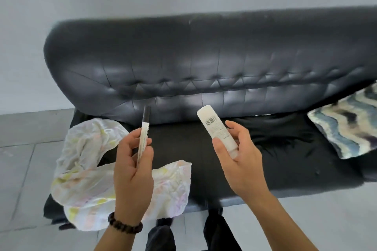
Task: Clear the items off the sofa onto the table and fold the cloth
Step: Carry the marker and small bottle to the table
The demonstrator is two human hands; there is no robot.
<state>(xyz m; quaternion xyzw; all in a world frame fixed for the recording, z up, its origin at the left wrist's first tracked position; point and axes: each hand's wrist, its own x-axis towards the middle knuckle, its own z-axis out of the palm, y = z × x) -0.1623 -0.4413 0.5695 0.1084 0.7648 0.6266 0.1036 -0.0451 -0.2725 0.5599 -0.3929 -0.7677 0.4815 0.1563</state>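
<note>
White tube point(216, 128) pinched in right hand point(242, 163) | left hand point(132, 175) grips marker point(145, 128) — I reckon both held clear for the table | cloth point(81, 181) unfolded

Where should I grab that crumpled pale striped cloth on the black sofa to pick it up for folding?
I'd pinch the crumpled pale striped cloth at its right-hand flap, reaching from the front; that edge lies loose on the black leather sofa seat.

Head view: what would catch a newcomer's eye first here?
Two raised hands at centre: the left hand grips a black-capped marker, the right hand holds a white tube with a barcode, both above the black sofa. A crumpled pale cloth sprawls on the seat's left end, and a wavy-patterned cushion sits at far right.
</note>
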